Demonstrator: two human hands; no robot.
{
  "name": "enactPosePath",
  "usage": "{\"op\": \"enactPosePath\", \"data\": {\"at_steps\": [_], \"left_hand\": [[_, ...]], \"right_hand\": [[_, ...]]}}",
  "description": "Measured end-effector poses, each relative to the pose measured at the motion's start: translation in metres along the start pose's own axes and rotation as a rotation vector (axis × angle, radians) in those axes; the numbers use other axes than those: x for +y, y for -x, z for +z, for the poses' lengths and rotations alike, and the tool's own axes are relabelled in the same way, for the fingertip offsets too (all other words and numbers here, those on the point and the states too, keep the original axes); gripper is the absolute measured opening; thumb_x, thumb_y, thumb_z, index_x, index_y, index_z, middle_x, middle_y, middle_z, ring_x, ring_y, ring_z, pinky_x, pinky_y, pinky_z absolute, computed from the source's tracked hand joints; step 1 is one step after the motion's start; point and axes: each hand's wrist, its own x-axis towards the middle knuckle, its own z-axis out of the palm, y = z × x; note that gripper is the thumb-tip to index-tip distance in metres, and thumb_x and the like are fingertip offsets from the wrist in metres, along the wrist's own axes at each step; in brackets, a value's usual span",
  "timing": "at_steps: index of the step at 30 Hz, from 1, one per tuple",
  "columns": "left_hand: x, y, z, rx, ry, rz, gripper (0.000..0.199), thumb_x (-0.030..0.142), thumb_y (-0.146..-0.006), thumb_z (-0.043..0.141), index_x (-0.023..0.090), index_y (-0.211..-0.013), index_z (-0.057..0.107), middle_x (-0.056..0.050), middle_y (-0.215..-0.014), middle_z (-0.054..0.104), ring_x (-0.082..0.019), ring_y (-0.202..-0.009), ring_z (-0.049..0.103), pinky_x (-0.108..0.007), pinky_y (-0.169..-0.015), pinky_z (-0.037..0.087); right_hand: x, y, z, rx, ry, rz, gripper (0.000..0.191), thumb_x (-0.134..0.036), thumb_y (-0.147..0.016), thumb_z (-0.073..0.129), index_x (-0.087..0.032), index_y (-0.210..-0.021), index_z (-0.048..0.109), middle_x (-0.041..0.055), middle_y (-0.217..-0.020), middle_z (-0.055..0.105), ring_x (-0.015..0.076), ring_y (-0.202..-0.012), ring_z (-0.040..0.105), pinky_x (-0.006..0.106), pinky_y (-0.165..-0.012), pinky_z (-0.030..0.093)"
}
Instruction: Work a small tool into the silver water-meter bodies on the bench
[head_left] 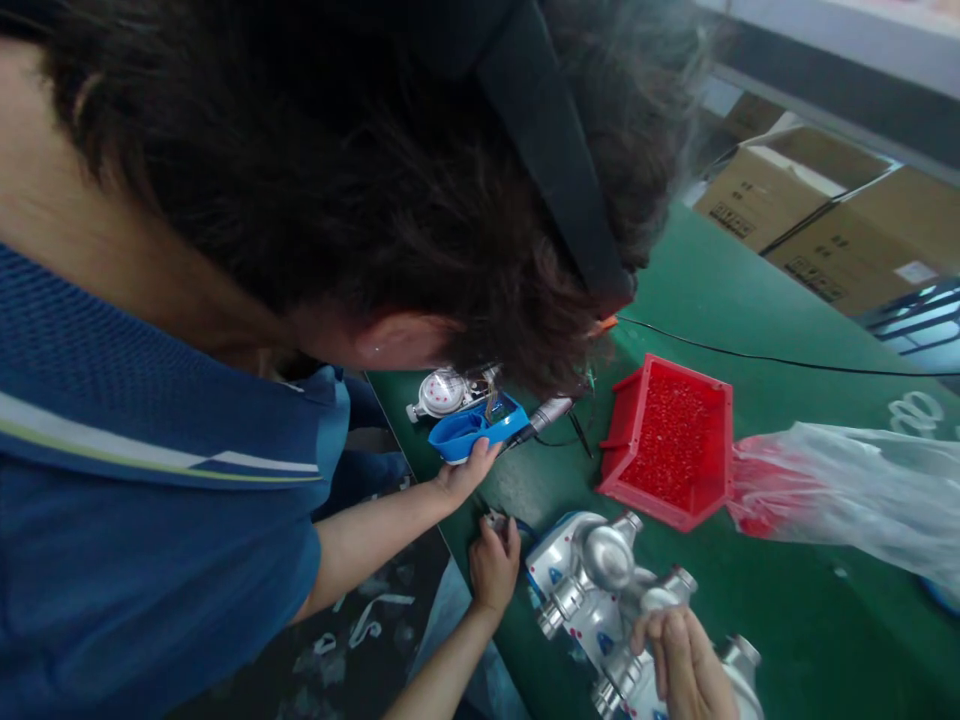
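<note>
My left hand is closed around a small dark and metallic object at the table's near edge; most of it is hidden by the fingers. To the right, my right hand has its fingers curled together over silver metal meter bodies. A pale round piece shows just beyond those fingertips; what they pinch, if anything, is hidden. The meter bodies sit in a row on a white and blue tray-like holder with small red spots on it.
A co-worker's head and blue shirt fill the left. That person's hand holds a blue container beside a white-faced meter. A red bin of small red pieces, a plastic bag and cardboard boxes stand beyond.
</note>
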Motion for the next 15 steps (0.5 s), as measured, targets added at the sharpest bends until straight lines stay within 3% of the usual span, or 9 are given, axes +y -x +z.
{"op": "enactPosePath", "data": {"at_steps": [3, 8, 12, 15], "left_hand": [[0.003, 0.002, 0.001, -0.015, -0.017, -0.018, 0.023, 0.046, -0.08, 0.048, 0.024, -0.081, 0.046, -0.007, -0.064, 0.065, -0.027, -0.06, 0.065, -0.037, -0.053, 0.047], [0.004, 0.005, 0.002, -0.098, -0.15, -0.003, 0.031, 0.049, -0.085, 0.035, 0.021, -0.089, 0.046, -0.016, -0.068, 0.065, -0.031, -0.064, 0.066, -0.038, -0.054, 0.046], [0.005, 0.006, 0.004, -0.071, -0.197, -0.004, 0.037, 0.048, -0.086, 0.032, 0.015, -0.092, 0.048, -0.015, -0.067, 0.065, -0.029, -0.064, 0.066, -0.034, -0.053, 0.045], [0.01, 0.003, -0.001, -0.074, -0.133, -0.003, 0.039, 0.049, -0.085, 0.035, 0.013, -0.092, 0.049, -0.013, -0.067, 0.065, -0.025, -0.063, 0.065, -0.03, -0.053, 0.045]], "right_hand": [[0.005, 0.005, -0.004, -0.03, -0.042, 0.103, 0.039, -0.051, -0.086, 0.037, -0.022, -0.062, 0.049, -0.003, -0.045, 0.04, 0.0142, -0.04, 0.039, 0.027, -0.042, 0.035], [0.015, 0.02, -0.014, 0.011, 0.03, 0.148, 0.044, -0.053, -0.086, 0.035, -0.023, -0.057, 0.049, -0.003, -0.037, 0.038, 0.0158, -0.037, 0.04, 0.029, -0.043, 0.032], [0.03, 0.026, -0.02, 0.013, 0.064, 0.054, 0.043, -0.052, -0.082, 0.043, -0.021, -0.054, 0.05, -0.0035, -0.039, 0.04, 0.0143, -0.038, 0.042, 0.027, -0.043, 0.035], [0.043, 0.023, -0.023, 0.005, 0.067, -0.083, 0.034, -0.047, -0.079, 0.052, -0.02, -0.059, 0.051, -0.0016, -0.053, 0.051, 0.0147, -0.051, 0.051, 0.026, -0.054, 0.044]]}}
